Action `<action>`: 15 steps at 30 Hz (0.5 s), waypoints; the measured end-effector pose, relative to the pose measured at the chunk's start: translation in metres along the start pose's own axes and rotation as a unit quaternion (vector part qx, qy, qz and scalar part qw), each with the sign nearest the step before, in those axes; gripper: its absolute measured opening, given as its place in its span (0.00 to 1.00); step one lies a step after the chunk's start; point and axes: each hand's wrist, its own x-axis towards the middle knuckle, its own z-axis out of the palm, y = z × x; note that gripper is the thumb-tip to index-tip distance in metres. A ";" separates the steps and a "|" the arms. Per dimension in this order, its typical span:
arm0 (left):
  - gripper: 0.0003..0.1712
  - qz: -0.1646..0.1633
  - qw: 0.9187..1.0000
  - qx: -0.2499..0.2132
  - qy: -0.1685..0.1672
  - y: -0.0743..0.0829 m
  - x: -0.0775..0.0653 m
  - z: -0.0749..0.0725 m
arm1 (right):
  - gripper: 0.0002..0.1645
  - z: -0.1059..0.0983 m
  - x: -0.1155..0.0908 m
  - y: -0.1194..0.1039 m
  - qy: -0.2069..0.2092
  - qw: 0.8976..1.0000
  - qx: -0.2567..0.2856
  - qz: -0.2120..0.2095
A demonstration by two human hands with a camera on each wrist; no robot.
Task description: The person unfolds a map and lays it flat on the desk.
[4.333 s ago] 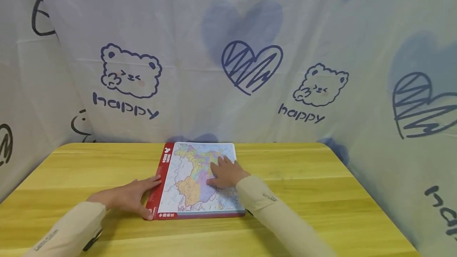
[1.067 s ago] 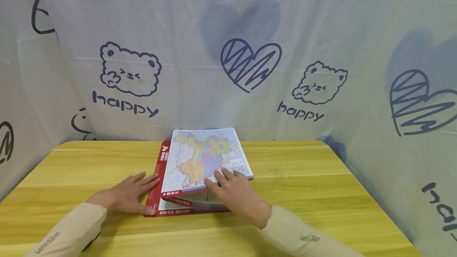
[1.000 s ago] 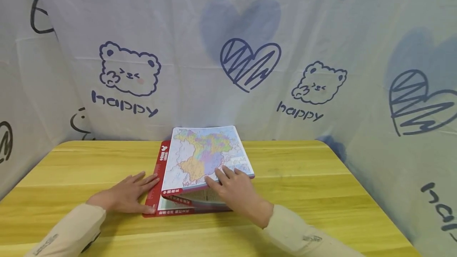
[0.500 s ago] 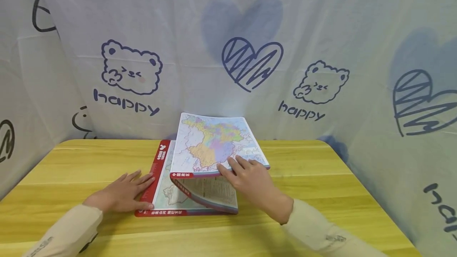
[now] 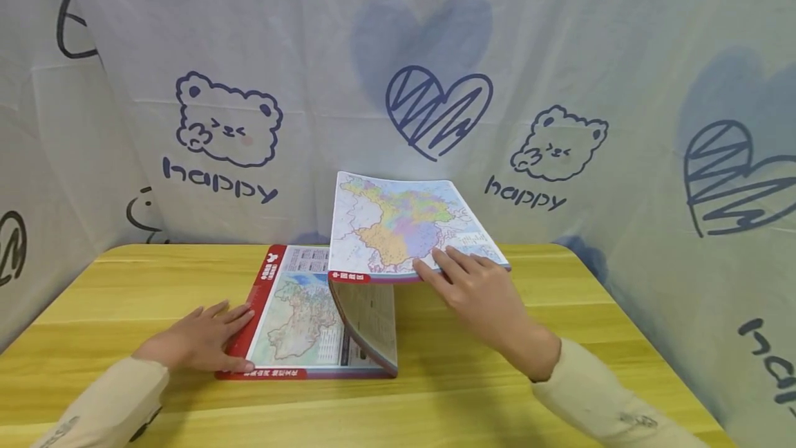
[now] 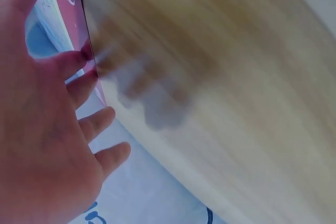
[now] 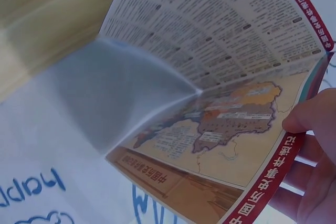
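Observation:
A folded map with a red border stands partly unfolded on the table. Its upper panel (image 5: 398, 223), a coloured map of China, is raised and tilted; a curved middle panel (image 5: 373, 327) links it to the lower panel (image 5: 298, 323), which lies flat showing another map. My right hand (image 5: 491, 299) pinches the near edge of the raised panel, fingers on top. In the right wrist view its thumb (image 7: 310, 114) lies against the panel's inner side, beside printed text and a small map. Fingers spread, my left hand (image 5: 199, 337) rests at the lower panel's red left edge.
The yellow wood-grain table (image 5: 124, 289) has rounded far corners. Behind it and along both sides hangs a pale cloth (image 5: 336, 130) printed with hearts, bears and the word "happy". The raised panel's far edge overlaps the back cloth in the head view.
My right hand took the map's near edge and lifted the upper panel up and to the right, uncovering the lower panel. The lower panel and my left hand have shifted slightly left.

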 end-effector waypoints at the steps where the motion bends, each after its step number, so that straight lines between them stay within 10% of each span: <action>1: 0.59 -0.002 1.000 0.002 0.001 -0.001 -0.001 0.000 | 0.24 -0.001 -0.002 0.003 0.005 1.000 -0.001 0.001; 15: 0.53 -0.029 0.999 -0.014 0.018 -0.031 -0.008 0.007 | 0.27 -0.008 -0.026 0.041 0.091 0.995 0.042 0.022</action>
